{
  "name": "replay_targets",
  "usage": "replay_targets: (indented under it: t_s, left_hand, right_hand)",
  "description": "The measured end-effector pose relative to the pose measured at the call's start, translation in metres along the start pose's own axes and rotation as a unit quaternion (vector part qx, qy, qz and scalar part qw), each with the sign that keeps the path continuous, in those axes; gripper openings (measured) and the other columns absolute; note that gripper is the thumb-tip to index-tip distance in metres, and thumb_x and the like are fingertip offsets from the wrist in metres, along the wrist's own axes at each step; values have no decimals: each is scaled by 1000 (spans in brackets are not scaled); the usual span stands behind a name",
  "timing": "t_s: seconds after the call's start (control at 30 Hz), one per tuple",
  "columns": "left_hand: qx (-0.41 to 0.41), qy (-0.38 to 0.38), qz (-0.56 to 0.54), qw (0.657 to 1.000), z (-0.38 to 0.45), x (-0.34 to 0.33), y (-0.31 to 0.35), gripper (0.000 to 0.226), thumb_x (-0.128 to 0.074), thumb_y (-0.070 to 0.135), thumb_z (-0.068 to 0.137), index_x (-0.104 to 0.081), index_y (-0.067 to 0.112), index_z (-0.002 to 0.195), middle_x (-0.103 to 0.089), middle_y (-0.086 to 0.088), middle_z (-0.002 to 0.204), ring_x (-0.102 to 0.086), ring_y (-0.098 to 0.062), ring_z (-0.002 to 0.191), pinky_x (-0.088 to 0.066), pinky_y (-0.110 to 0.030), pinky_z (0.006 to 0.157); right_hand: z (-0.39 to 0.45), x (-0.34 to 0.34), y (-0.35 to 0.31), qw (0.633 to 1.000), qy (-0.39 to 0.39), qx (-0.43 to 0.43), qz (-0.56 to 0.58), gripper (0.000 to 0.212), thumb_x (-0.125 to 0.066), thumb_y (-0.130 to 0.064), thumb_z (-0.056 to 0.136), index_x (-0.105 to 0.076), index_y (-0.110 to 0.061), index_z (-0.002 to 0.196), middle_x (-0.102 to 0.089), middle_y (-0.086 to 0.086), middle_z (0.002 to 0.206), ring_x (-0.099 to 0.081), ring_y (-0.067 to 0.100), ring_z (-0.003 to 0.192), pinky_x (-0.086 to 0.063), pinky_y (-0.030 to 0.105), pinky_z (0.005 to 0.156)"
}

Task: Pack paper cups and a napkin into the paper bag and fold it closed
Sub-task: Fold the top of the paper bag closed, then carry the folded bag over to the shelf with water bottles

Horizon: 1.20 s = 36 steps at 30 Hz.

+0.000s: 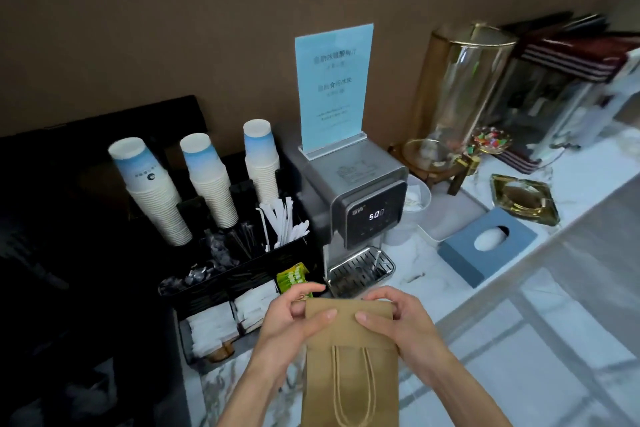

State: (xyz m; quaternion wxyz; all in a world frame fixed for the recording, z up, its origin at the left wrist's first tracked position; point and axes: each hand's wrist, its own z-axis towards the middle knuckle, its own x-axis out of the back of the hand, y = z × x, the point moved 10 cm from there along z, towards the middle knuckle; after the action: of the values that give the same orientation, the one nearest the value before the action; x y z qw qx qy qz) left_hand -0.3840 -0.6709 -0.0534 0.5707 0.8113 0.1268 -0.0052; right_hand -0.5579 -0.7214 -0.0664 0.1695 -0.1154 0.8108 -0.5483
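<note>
A flat brown paper bag [349, 371] with twisted paper handles is held in front of me above the counter edge. My left hand [294, 319] pinches its top left corner and my right hand [398, 319] pinches its top right corner, thumbs on the near face. The bag's top edge looks pressed flat. Three upside-down stacks of white and blue paper cups [152, 191] stand in a black organiser [207, 291] at the left. A blue tissue box [488, 246] with a white napkin poking out sits to the right.
A silver water dispenser [356, 204] with a blue sign [334, 87] on top stands just behind the bag. Straws, sachets and a green packet [292, 276] fill the organiser. A glass jar [460, 94], a gold ashtray [524, 199] and a popcorn machine [561, 87] are on the marble counter [588, 166].
</note>
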Motion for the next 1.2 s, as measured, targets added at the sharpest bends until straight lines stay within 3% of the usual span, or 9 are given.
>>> replay_targets:
  t_s: [0.13,0.33,0.5,0.83,0.97,1.2]
  left_hand:
    - [12,-47,-3,999,9,-39,17,23,-85,9,70,-75,10,90,-78,-14,85,-75,-25,75,-60,-28,62]
    - [24,-174,2,984,20,-132,32,31,-84,20,74,-77,4,99,-77,-22,96,-75,-33,84,-61,-36,72]
    - [8,-215,9,977,32,-211,51,28,-82,21,74,-77,1,92,-76,-25,92,-75,-33,78,-62,-38,69]
    - [-27,-421,114,899,46,-409,69,33,-82,22,77,-75,7,105,-76,-19,107,-73,-33,98,-61,-38,84]
    - [-33,-448,156,880,51,-481,63,36,-86,22,71,-76,14,105,-77,-11,107,-74,-26,100,-59,-24,76]
    - [-32,-466,162,869,81,-596,60,51,-90,38,62,-77,6,100,-78,-18,100,-75,-33,94,-61,-34,75]
  right_hand:
    - [-27,31,-34,995,84,50,27,29,-90,-15,66,-72,-9,88,-73,13,77,-68,22,69,-58,30,61]
    - [-74,96,-69,970,209,98,74,31,-88,-18,70,-69,-6,92,-74,14,74,-71,23,65,-59,31,56]
    - [-107,146,-89,969,210,100,81,41,-92,-22,65,-75,-11,101,-78,13,98,-76,30,89,-61,32,69]
    - [-166,310,-130,944,254,166,132,36,-85,-17,74,-74,-2,105,-75,24,102,-75,34,91,-61,35,72]
    - [-187,378,-146,933,284,188,119,26,-79,-9,80,-74,-1,103,-75,25,102,-74,35,90,-61,37,73]
    - [-210,479,-166,931,301,191,82,23,-68,3,87,-69,1,111,-75,21,103,-73,31,93,-61,33,78]
